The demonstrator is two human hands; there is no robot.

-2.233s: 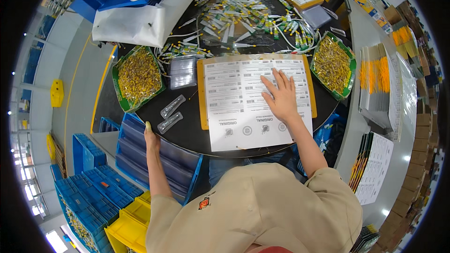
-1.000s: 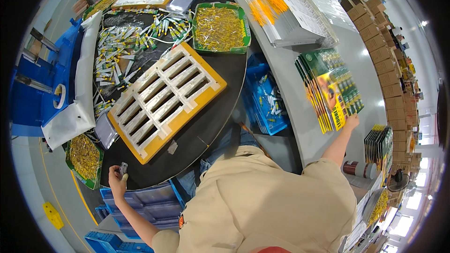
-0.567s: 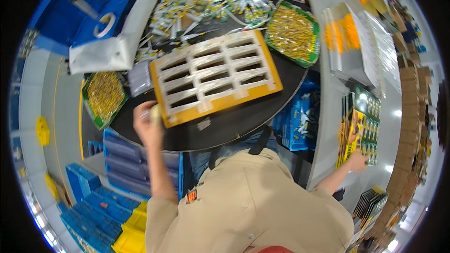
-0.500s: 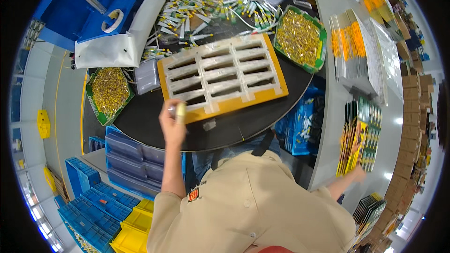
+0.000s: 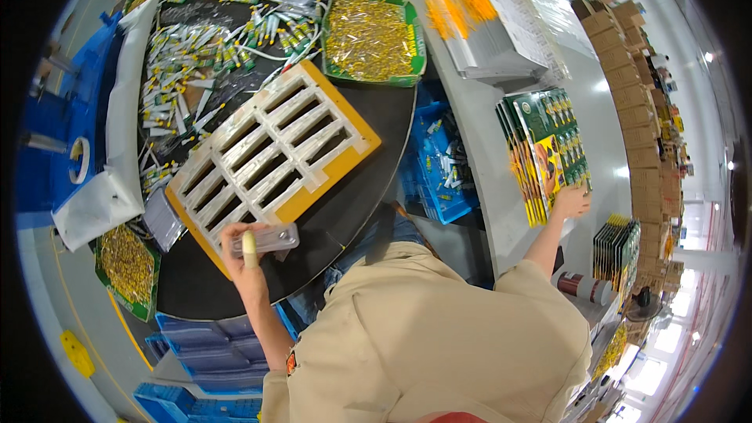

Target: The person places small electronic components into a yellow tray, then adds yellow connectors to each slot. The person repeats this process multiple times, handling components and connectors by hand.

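Clear blister (image 5: 280, 239) over black table (image 5: 354, 202), grey counter (image 5: 471, 129) alongside.

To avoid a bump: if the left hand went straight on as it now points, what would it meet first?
Probably the rectangular yellow frame with white ribs and narrow slots; the left hand overlaps its near corner in view, but depth is unclear.

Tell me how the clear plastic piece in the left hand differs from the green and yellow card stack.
The clear plastic piece is see-through, while the card stack is printed in colour. The clear plastic piece is small and narrow; the card stack is far larger. The clear plastic piece is gripped in the left hand, whereas the card stack is on the grey counter. Both are at a hand: the right hand is at the card stack's edge.
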